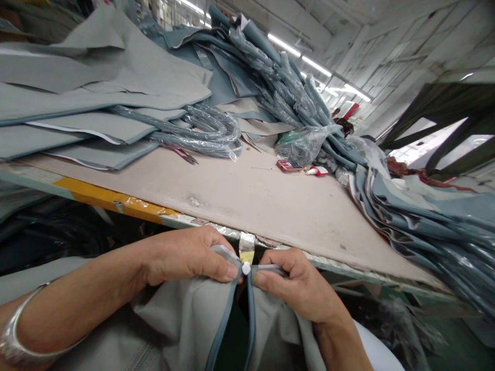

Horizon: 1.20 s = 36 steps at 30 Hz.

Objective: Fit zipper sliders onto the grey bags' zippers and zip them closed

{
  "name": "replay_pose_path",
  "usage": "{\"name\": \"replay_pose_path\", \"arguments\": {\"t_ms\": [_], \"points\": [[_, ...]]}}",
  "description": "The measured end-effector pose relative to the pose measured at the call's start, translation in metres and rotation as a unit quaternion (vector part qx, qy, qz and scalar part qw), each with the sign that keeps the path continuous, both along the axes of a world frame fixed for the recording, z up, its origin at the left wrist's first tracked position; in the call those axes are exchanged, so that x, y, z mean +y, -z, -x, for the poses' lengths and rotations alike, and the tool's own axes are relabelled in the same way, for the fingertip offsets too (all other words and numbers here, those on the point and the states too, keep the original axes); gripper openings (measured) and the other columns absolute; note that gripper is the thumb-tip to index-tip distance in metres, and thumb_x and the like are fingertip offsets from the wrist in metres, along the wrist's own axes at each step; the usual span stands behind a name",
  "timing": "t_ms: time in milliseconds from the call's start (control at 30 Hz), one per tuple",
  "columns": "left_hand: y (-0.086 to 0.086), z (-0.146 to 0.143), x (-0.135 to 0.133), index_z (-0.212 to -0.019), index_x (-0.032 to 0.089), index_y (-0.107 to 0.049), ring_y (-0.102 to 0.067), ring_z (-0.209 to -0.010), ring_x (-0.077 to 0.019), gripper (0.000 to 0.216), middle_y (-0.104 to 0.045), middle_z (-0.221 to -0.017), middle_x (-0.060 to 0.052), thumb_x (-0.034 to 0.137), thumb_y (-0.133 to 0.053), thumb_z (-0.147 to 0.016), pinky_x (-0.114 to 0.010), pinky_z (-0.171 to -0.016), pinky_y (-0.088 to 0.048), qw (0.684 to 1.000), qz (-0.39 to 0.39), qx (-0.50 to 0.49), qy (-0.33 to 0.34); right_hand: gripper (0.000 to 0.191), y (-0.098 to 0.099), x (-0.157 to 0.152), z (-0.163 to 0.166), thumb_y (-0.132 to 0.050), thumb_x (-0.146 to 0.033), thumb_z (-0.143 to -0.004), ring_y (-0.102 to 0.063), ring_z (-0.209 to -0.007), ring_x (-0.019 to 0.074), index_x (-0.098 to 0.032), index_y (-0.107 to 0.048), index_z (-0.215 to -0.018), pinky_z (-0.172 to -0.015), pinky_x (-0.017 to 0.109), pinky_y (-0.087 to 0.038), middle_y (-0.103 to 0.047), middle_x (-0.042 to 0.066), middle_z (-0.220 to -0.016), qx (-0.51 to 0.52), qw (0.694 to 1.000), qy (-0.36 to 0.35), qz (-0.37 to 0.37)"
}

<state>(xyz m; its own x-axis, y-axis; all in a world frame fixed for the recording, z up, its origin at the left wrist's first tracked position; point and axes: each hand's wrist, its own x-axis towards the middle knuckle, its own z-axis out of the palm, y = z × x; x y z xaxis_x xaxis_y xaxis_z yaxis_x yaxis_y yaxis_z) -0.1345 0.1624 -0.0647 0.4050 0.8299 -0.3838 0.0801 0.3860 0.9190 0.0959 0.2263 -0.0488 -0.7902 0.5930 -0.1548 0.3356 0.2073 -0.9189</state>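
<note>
Grey fabric (193, 314) with blue-grey bound edges hangs in front of me at the table's edge. My left hand (193, 255) pinches one bound edge between thumb and fingers. The facing edge is pinched by my right hand (294, 278). Between my two thumbs sits a small white round piece (246, 268), close to both edges; whether it is fixed to the fabric I cannot tell. Behind it a strip of clear and yellow tape (246, 246) hangs at the table edge. Below the hands the two edges part, leaving a dark gap.
On the table (247, 190) lie stacked grey panels (96, 98), plastic-wrapped blue-grey strips (209, 129), small snips (181, 153), a red box (288, 166) and a red-and-white item (317, 171). Bundled blue-grey pieces (417, 221) drape over the right side. Yellow tape (116, 198) covers part of the front edge.
</note>
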Motion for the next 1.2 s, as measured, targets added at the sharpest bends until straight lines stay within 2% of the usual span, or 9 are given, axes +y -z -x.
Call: {"name": "replay_pose_path", "arguments": {"t_ms": [233,500,867,1033,1200], "points": [[-0.004,-0.003,-0.003,-0.078,0.013,-0.067,-0.034,-0.061,-0.0100,0.032,-0.046,-0.065,0.002,0.042,-0.070,-0.066,-0.021,-0.056,-0.024,0.999,-0.011,0.040,-0.014,0.035,-0.004,0.000,0.000,-0.067,-0.039,-0.086,-0.026,-0.054,0.0081,-0.015,-0.052,-0.065,-0.047,0.023,-0.019,-0.035,-0.006,-0.057,-0.006,1.000,0.005,-0.014],[-0.008,-0.006,-0.003,-0.075,0.015,-0.062,-0.033,-0.062,-0.0107,0.034,-0.044,-0.066,0.002,0.047,-0.069,-0.068,-0.020,-0.055,-0.024,0.999,-0.017,0.042,-0.028,0.038,-0.005,-0.001,-0.001,-0.067,-0.042,-0.086,-0.026,-0.055,0.0085,-0.015,-0.051,-0.065,-0.048,0.024,-0.020,-0.035,-0.005,-0.058,-0.018,1.000,0.008,-0.013],[-0.011,-0.008,-0.002,-0.072,0.015,-0.058,-0.028,-0.059,-0.0099,0.032,-0.039,-0.063,0.003,0.047,-0.065,-0.072,-0.020,-0.051,-0.020,0.997,-0.047,0.065,-0.015,0.035,-0.007,-0.004,0.001,-0.065,-0.040,-0.087,-0.028,-0.054,0.0084,-0.015,-0.053,-0.065,-0.047,0.023,-0.021,-0.036,-0.005,-0.056,-0.005,0.999,0.029,-0.034],[-0.013,-0.010,-0.002,-0.069,0.016,-0.056,-0.028,-0.057,-0.0098,0.031,-0.038,-0.060,0.003,0.045,-0.067,-0.068,-0.020,-0.050,-0.020,0.997,-0.039,0.064,-0.027,0.033,-0.007,-0.006,0.003,-0.064,-0.039,-0.087,-0.031,-0.054,0.0086,-0.015,-0.057,-0.066,-0.048,0.023,-0.022,-0.038,-0.005,-0.056,-0.006,0.997,0.042,-0.066],[-0.012,-0.013,-0.005,-0.070,0.016,-0.058,-0.031,-0.057,-0.0102,0.035,-0.042,-0.061,0.003,0.049,-0.070,-0.066,-0.020,-0.051,-0.023,0.997,0.001,0.042,-0.062,0.032,-0.006,-0.009,0.003,-0.063,-0.039,-0.086,-0.034,-0.055,0.0093,-0.015,-0.057,-0.066,-0.050,0.023,-0.024,-0.042,-0.004,-0.058,-0.006,0.997,0.053,-0.062]]}}
